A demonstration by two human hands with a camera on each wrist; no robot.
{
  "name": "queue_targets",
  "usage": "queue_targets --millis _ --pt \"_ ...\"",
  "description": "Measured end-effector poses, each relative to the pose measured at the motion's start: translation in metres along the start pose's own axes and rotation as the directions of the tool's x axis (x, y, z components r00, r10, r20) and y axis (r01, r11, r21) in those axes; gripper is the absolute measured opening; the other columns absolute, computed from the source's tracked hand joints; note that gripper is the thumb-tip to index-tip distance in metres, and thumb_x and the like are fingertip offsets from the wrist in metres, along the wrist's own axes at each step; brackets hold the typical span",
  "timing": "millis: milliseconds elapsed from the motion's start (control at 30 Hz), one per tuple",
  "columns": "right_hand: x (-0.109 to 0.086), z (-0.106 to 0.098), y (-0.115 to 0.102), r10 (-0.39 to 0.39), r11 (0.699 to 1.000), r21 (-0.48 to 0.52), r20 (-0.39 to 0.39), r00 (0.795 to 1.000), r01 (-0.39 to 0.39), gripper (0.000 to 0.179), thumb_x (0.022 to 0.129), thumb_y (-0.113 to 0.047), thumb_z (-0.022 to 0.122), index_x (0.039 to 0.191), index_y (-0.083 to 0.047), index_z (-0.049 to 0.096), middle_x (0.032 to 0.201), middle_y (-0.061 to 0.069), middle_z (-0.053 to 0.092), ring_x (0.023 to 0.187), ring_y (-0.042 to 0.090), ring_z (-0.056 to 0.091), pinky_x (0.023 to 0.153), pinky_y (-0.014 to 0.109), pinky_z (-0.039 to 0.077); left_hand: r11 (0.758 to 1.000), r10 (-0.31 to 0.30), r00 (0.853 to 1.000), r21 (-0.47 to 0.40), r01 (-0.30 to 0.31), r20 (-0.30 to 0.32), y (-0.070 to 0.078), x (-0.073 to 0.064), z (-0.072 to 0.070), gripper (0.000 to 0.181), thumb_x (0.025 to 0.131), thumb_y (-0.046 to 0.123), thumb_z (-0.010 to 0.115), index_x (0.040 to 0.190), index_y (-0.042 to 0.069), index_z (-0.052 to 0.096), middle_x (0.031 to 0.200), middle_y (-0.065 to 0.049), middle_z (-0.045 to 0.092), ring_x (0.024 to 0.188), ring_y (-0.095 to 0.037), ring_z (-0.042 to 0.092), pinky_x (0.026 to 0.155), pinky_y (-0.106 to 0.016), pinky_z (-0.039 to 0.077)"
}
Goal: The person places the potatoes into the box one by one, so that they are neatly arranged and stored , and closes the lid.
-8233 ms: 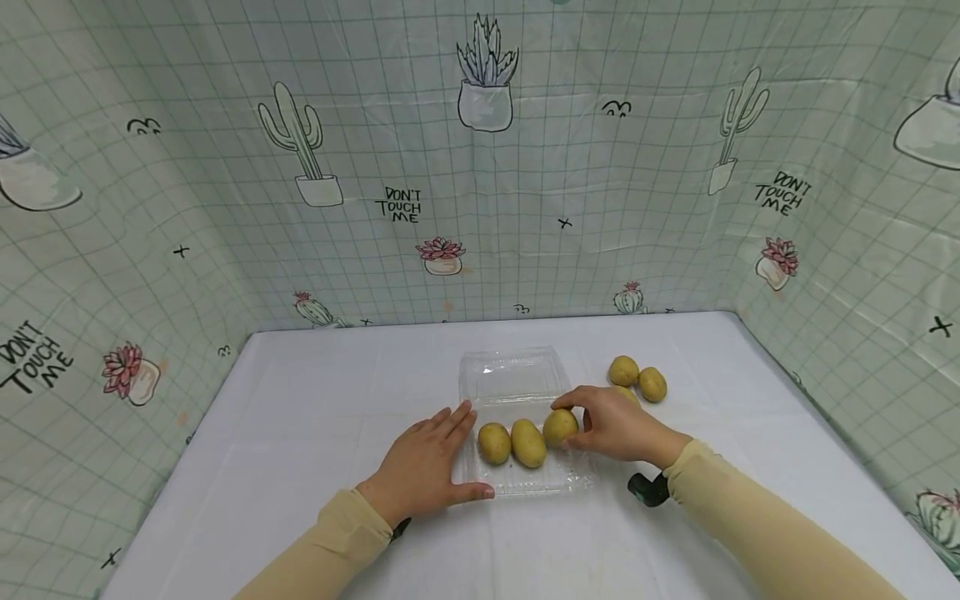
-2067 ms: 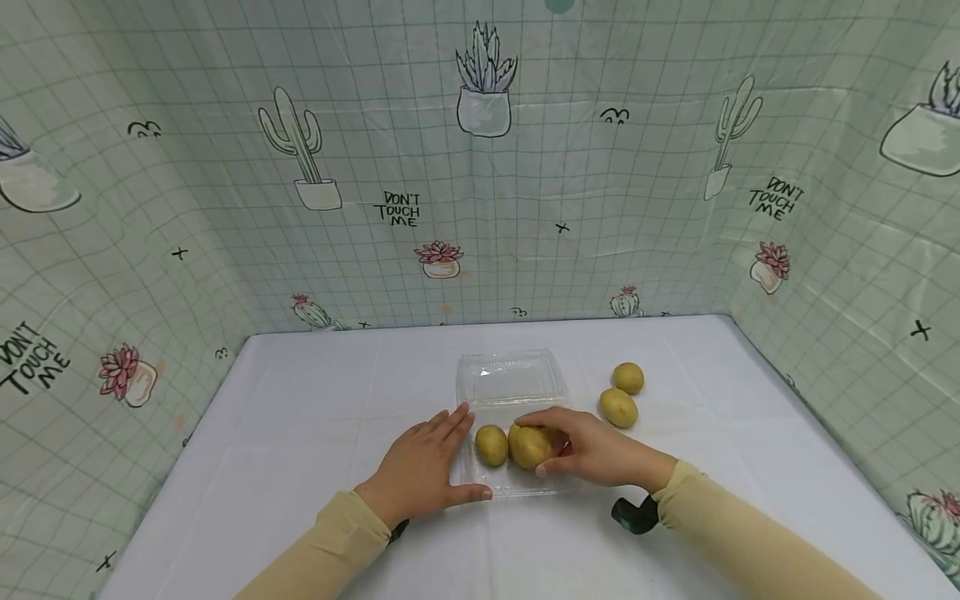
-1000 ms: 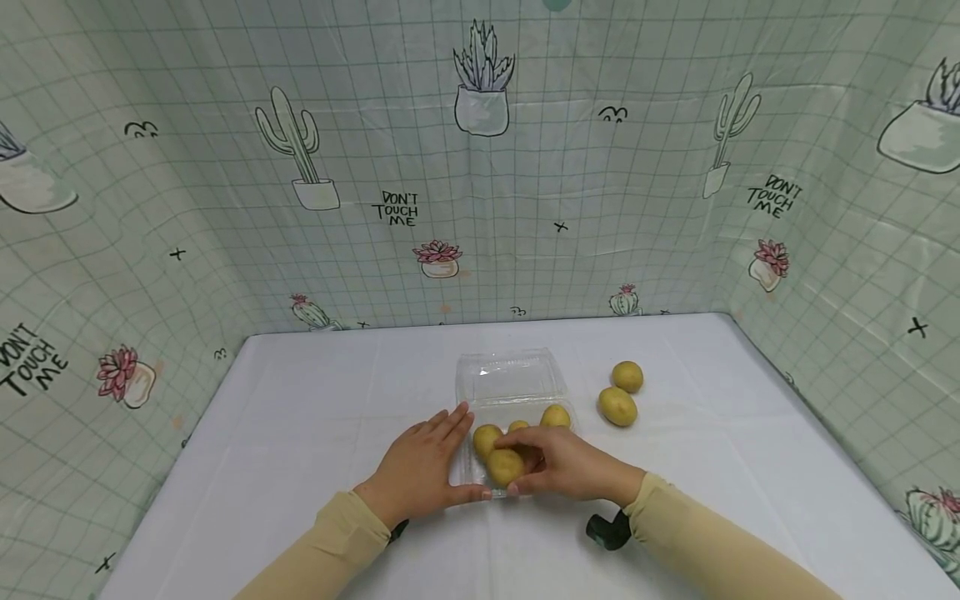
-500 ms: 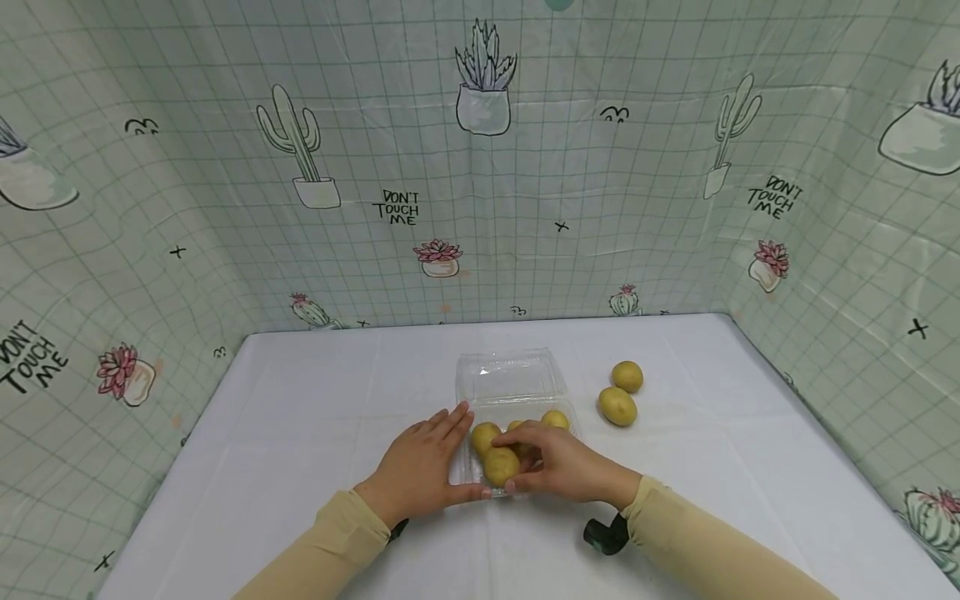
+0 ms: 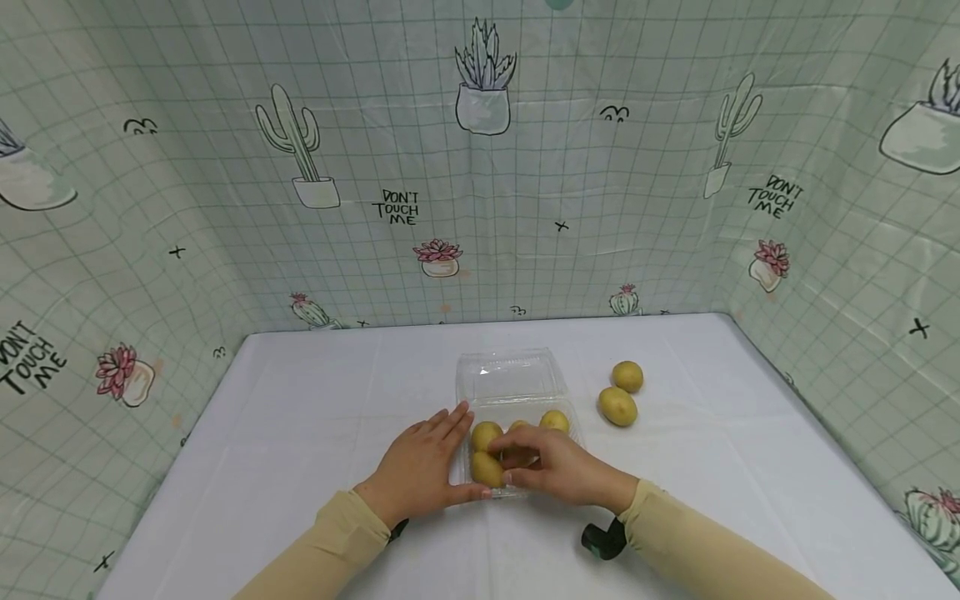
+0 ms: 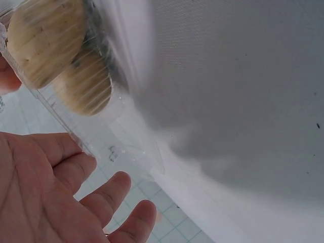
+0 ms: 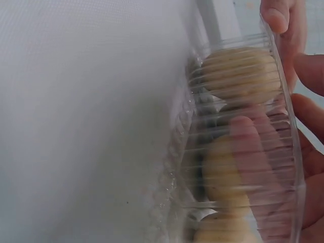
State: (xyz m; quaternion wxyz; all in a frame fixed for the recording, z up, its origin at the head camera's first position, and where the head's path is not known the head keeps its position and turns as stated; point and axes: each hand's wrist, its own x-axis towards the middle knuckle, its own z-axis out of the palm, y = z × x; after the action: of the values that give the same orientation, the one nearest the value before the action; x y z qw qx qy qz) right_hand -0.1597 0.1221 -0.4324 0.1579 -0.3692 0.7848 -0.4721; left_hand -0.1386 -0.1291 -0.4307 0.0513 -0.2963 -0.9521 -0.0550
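Several potatoes (image 5: 487, 436) lie in an open clear plastic clamshell box (image 5: 516, 375); its lid is folded back flat. The front-left potato (image 5: 486, 470) sits against the box's left and front walls. My left hand (image 5: 420, 467) rests along the left side of the box, fingers straight, thumb at the front edge. My right hand (image 5: 558, 467) is over the box, its fingertips beside the front-left potato and not wrapped round it. It partly hides the middle potato (image 5: 519, 426). Through the ribbed wall in the right wrist view, a finger (image 7: 248, 147) reaches down inside, apart from the upper potato (image 7: 240, 73).
Two loose potatoes (image 5: 618, 407) lie on the white tablecloth (image 5: 337, 392) to the right of the box. A patterned curtain (image 5: 360, 125) encloses the table at the back and sides. A dark wrist camera (image 5: 603, 540) hangs under my right wrist.
The right hand has brought a third loose potato into the box, set it at the front left and loosened its fingers from it. The left hand has stayed at the box's left side.
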Motion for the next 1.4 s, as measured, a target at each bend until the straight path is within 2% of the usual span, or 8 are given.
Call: queue_targets --millis 367,600,733,933,1167,1400 --pt "-0.002 -0.003 -0.003 0.022 0.999 -0.031 0.029 0.999 -0.021 0.036 0.095 -0.011 0.070 0.129 -0.004 0.063 0.119 0.002 0.064 0.109 0.026 0.065 0.088 0.029 0.054 1.000 -0.002 1.000 -0.012 0.002 -0.005 0.001 0.000 -0.001 0.103 0.084 0.080 0.050 0.151 0.002 0.041 0.159 -0.012 0.032 0.138 -0.036 0.041 0.107 -0.048 0.040" --pt "-0.007 -0.014 0.000 -0.022 0.998 -0.060 0.035 0.999 0.025 0.036 0.096 -0.012 0.069 0.130 -0.006 0.063 0.123 0.006 0.066 0.107 0.024 0.066 0.089 0.032 0.054 1.000 -0.005 1.000 -0.010 0.005 -0.005 0.001 0.000 -0.001 0.105 0.084 0.081 0.049 0.152 0.002 0.039 0.159 -0.012 0.033 0.138 -0.035 0.041 0.107 -0.048 0.040" --pt "-0.013 -0.029 0.000 -0.045 0.995 -0.084 -0.013 0.999 0.044 0.035 0.096 -0.012 0.068 0.130 -0.005 0.063 0.125 0.010 0.065 0.105 0.022 0.066 0.088 0.034 0.054 1.000 -0.003 1.000 -0.015 0.003 -0.016 0.001 0.000 0.000 0.104 0.084 0.081 0.051 0.151 0.002 0.041 0.158 -0.012 0.034 0.137 -0.035 0.042 0.106 -0.048 0.041" --pt "-0.029 -0.059 0.001 -0.038 0.994 -0.107 -0.109 0.993 0.027 0.034 0.096 -0.013 0.068 0.129 -0.004 0.062 0.125 0.015 0.064 0.101 0.020 0.067 0.084 0.035 0.056 1.000 -0.009 1.000 -0.009 0.009 -0.002 0.001 0.000 0.000 0.103 0.083 0.080 0.052 0.151 0.003 0.042 0.159 -0.011 0.034 0.138 -0.034 0.042 0.106 -0.048 0.041" --pt "-0.057 -0.094 0.010 0.049 0.979 -0.182 -0.243 0.969 -0.095 0.033 0.095 -0.012 0.070 0.127 -0.010 0.065 0.123 0.014 0.065 0.095 0.017 0.067 0.080 0.030 0.056 1.000 -0.020 1.000 -0.010 0.020 0.015 0.003 0.000 -0.002 0.103 0.083 0.078 0.054 0.152 0.003 0.040 0.159 -0.011 0.032 0.139 -0.034 0.040 0.107 -0.047 0.040" --pt "-0.083 -0.120 0.030 0.112 0.956 -0.222 -0.334 0.936 -0.193 0.036 0.094 -0.011 0.071 0.128 -0.001 0.063 0.124 0.017 0.065 0.095 0.018 0.068 0.076 0.029 0.056 1.000 -0.019 1.000 -0.014 0.020 0.010 0.003 0.000 -0.001 0.103 0.083 0.077 0.056 0.152 0.003 0.040 0.159 -0.011 0.033 0.138 -0.035 0.041 0.107 -0.048 0.040"
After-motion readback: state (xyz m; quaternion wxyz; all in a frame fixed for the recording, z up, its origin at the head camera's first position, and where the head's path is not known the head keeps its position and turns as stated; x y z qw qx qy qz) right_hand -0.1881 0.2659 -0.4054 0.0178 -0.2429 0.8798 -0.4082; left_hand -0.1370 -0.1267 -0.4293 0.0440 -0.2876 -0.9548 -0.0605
